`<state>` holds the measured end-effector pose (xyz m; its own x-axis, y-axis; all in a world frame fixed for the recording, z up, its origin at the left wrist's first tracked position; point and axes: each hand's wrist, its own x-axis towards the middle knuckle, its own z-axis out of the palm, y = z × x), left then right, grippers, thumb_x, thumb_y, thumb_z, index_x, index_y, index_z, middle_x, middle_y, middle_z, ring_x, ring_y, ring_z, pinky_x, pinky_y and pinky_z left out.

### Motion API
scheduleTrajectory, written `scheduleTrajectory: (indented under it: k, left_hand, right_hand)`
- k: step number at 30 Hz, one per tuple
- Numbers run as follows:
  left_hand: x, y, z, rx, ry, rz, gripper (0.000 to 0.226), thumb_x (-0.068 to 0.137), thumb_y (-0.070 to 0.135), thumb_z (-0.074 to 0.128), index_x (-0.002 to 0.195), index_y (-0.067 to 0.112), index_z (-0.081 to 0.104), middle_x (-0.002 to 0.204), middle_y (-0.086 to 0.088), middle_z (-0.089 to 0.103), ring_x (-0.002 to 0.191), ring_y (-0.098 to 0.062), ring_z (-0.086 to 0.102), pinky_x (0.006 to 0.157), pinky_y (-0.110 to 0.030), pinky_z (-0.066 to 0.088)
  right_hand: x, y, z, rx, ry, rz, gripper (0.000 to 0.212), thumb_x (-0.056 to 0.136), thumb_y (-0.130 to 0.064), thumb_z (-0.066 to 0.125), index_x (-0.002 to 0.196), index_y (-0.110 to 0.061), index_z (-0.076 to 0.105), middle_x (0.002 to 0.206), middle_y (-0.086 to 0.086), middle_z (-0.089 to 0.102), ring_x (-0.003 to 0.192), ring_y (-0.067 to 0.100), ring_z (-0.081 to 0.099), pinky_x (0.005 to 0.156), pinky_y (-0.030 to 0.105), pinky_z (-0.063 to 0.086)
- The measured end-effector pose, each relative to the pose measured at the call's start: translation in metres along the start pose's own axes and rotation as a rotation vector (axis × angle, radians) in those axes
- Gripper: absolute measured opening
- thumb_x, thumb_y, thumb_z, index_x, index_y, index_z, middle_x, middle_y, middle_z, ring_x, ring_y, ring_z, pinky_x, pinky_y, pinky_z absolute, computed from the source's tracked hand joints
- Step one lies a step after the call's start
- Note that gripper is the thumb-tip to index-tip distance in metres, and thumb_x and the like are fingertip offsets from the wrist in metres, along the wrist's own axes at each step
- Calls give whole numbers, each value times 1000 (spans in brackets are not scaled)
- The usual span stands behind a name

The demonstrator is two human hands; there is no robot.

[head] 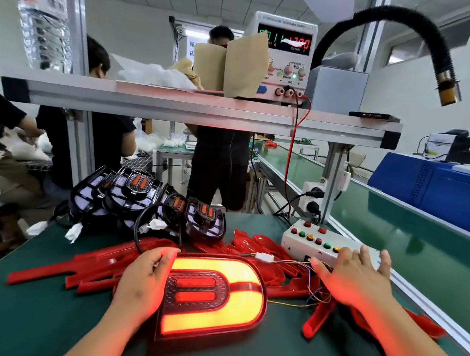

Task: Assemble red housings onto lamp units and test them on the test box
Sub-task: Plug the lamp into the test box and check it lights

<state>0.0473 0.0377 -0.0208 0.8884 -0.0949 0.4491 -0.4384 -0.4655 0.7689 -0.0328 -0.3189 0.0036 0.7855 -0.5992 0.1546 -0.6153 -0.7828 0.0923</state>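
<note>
The left hand grips the glowing red D-shaped lamp unit steady; the right hand rests open-fingered on the white push-button test box, seemingly powering it.

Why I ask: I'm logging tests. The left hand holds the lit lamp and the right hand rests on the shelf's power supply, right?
Not quite. In the head view the left hand does hold the lit lamp, but the right hand rests on the white test box beside the lamp, not on the power supply.
</note>
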Motion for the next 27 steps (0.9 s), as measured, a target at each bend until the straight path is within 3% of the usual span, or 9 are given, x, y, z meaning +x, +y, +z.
scheduleTrajectory:
  k: [3,9,14,18,23,27]
  left_hand:
    - [0,0,0,4,1,15,67,78,65,28,114,25,68,108,18,61,105,-3,51,77,-8,32]
    - [-1,3,-1,2,1,21,65,80,63,28,115,24,67,104,23,57,103,0,50,73,-4,31]
    - [-2,5,-2,-20,1,11,62,77,64,28,110,28,67,94,30,53,97,1,49,71,-4,32]
    - [-2,4,0,-71,4,-13,55,83,58,35,114,26,67,104,18,61,103,-3,51,78,-10,34]
    - [-3,-1,2,-65,1,-50,38,96,43,44,119,23,67,111,12,62,103,-2,51,75,-7,35]
    - [-3,0,1,-94,-23,-50,44,88,54,39,112,30,67,107,17,62,95,7,50,75,-5,35]
  right_hand:
    - [-1,-2,1,-20,-3,2,97,82,-81,3,147,-14,28,159,11,26,151,25,-2,111,53,-22]
    - [-3,-4,3,-33,10,25,95,83,-80,4,148,-15,27,160,13,22,151,25,0,112,54,-20]
    - [-1,-6,1,-20,-1,39,92,83,-80,4,145,-17,30,159,13,26,151,26,6,113,55,-16]
    - [6,-8,-5,49,39,43,87,84,-79,9,139,-17,36,154,6,34,149,23,13,115,56,-10]
    - [19,-34,-13,161,47,-126,82,88,-75,12,141,-16,34,160,-1,21,151,15,2,112,53,-19]
    - [25,-58,-13,155,9,-180,86,88,-77,12,143,-14,32,161,1,20,151,16,-7,113,53,-17]
